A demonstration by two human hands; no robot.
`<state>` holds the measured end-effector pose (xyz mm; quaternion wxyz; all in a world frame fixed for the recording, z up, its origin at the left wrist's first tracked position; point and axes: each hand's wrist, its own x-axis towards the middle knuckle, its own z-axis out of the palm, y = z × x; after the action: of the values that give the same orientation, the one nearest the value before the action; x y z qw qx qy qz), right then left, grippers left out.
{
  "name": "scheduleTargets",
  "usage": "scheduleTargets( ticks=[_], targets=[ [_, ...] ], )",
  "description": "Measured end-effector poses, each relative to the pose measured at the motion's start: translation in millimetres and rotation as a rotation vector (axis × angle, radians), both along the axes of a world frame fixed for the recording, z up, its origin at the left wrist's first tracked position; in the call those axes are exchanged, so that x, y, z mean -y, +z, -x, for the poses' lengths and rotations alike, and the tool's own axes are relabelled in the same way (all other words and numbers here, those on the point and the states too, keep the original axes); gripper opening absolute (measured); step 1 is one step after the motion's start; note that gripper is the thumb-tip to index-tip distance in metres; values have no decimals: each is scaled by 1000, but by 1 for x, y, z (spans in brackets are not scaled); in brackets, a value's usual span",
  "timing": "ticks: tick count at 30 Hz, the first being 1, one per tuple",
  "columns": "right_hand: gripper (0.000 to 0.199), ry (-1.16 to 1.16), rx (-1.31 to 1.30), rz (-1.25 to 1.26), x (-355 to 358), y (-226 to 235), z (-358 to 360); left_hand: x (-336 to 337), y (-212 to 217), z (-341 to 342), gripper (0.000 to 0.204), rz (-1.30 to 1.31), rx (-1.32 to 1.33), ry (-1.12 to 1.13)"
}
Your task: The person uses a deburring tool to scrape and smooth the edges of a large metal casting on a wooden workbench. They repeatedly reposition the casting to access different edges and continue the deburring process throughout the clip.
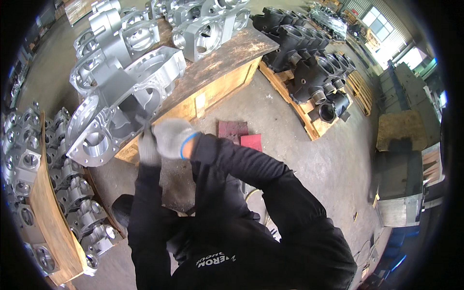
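Observation:
My right hand (171,137), in a grey knit glove with a blue cuff, is curled closed beside the near edge of a large silver metal casting (108,108). Whatever it grips, if anything, is hidden. Just to its left, my left hand (149,146) wears a similar grey glove and reaches toward the casting's hollow side. Its fingertips are blurred against the grey metal, so their hold does not show. The casting has wide round openings and a flange with bolt holes. It rests on a wooden crate (205,99) with a worn dark top.
More silver castings (203,36) stand on the crate. Black castings (314,72) sit on a wooden pallet (290,99) to the right. Further silver parts (82,188) fill the lower left by a wooden board (53,208). Red sheets (233,129) lie on the concrete floor.

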<state>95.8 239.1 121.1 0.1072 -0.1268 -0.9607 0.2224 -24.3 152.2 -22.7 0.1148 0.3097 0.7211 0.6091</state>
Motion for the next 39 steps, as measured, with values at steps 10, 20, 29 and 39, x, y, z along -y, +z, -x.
scheduleTargets(
  ticks=[10,20,29,39],
  targets=[
    [27,108,196,13,-3,-2,3,-4,14,1,44,81,380,169],
    [28,73,145,88,-7,-22,21,-5,-12,15,36,-119,617,170],
    [59,-17,-66,171,10,-36,-31,4,22,30,42,111,267,27],
    [43,-170,-472,1027,50,-33,51,89,174,87,17,226,-1384,648]
  ],
)
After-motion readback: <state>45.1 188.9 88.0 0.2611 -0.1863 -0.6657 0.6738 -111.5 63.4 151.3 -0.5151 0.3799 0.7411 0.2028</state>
